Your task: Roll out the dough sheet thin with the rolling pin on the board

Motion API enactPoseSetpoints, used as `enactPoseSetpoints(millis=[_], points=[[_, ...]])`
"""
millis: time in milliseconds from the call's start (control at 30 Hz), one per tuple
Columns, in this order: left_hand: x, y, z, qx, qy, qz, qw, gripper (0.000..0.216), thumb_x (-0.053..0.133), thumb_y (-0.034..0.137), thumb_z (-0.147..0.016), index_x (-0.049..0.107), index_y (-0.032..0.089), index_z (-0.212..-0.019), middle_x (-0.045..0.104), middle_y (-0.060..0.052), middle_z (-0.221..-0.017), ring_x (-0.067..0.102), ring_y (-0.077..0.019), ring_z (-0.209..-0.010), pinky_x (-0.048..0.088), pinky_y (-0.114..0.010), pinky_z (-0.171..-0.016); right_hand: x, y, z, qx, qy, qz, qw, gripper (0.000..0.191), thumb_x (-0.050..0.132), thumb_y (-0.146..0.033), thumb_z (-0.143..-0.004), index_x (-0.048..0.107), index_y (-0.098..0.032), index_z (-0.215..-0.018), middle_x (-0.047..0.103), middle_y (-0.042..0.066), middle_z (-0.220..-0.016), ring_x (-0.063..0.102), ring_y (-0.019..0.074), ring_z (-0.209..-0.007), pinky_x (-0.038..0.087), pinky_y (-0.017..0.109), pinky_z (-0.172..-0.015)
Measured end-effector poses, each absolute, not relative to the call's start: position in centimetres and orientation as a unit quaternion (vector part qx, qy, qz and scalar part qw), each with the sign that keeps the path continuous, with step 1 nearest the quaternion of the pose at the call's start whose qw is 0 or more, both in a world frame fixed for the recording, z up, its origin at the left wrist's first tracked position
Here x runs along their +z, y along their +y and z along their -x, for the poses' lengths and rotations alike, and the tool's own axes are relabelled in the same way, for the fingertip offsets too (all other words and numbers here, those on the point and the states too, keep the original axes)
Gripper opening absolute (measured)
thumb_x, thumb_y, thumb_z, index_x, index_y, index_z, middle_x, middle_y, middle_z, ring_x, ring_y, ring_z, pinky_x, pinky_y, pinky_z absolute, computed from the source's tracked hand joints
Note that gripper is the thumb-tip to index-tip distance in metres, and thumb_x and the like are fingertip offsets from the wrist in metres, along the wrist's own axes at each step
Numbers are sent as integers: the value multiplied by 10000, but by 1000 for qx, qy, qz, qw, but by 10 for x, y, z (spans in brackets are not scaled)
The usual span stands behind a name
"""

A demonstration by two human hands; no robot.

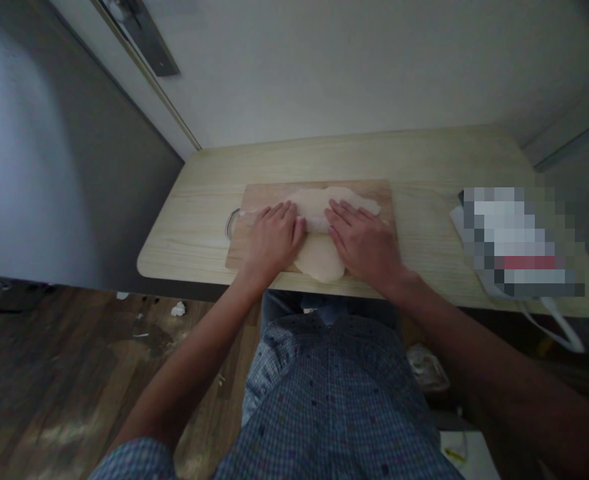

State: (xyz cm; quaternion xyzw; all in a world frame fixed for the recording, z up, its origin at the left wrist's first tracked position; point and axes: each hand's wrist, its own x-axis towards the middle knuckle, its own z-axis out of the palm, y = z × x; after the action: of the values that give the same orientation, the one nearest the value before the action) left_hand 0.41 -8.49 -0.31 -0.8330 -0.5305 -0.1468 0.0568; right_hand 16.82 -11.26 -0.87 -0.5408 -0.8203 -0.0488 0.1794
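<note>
A flattened sheet of pale dough (321, 260) lies across a wooden cutting board (259, 193), its near lobe reaching past the board's front edge. Across the dough runs a pale, whitish rolling pin (317, 225), mostly covered by my hands. My left hand (274, 233) rests palm down over the pin's left part, fingers stretched forward. On the right part lies my right hand (361, 240), also flat, with its fingers extended over the dough. Neither hand is wrapped round the pin. The pin's right end is hidden.
The board, with a metal ring handle (231, 225) at its left, lies on a light wooden table (424, 160) against a wall. A blurred-out device (517, 243) with a white cable (559, 327) sits at the right. White scraps (178, 309) litter the floor.
</note>
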Motion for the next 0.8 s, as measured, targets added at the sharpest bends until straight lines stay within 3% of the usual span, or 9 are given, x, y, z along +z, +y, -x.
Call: enactPoseSetpoints(millis=[333,467,600,800], points=[[-6,-111,22,-189,-512,838,-2,368,277,284,-898,548,169,-1120,574,-63,-1197,510,-157,-1122,386,-357,-970,-5,-146,-174,-15,-843,506,183,395,310,-228,-893,473,-123,-1237,480,64,-1303,430,163,-1198,328,336,-1006],[-9,-90,11,-167,-528,832,2,376,256,258,-893,557,144,-1088,596,-88,-1156,519,-186,-1105,330,-407,-1004,-13,-120,-178,-20,-845,506,173,449,323,-317,-895,382,-151,-1308,372,68,-1383,299,191,-1284,250,404,-1044],[-7,-56,-5,-115,-568,815,15,412,205,274,-901,550,140,-1081,522,-112,-1246,473,-212,-1152,330,-382,-989,-13,-82,-177,-24,-836,527,153,492,335,-384,-888,354,-155,-1323,314,92,-1413,233,240,-1310,203,478,-1043],[0,-5,-14,-64,-613,787,-28,413,197,301,-906,533,153,-1095,559,-87,-1183,492,-208,-1105,376,-329,-920,-2,-28,-165,32,-792,597,122,486,247,-407,-909,424,-140,-1275,340,130,-1395,290,270,-1281,296,476,-985]])
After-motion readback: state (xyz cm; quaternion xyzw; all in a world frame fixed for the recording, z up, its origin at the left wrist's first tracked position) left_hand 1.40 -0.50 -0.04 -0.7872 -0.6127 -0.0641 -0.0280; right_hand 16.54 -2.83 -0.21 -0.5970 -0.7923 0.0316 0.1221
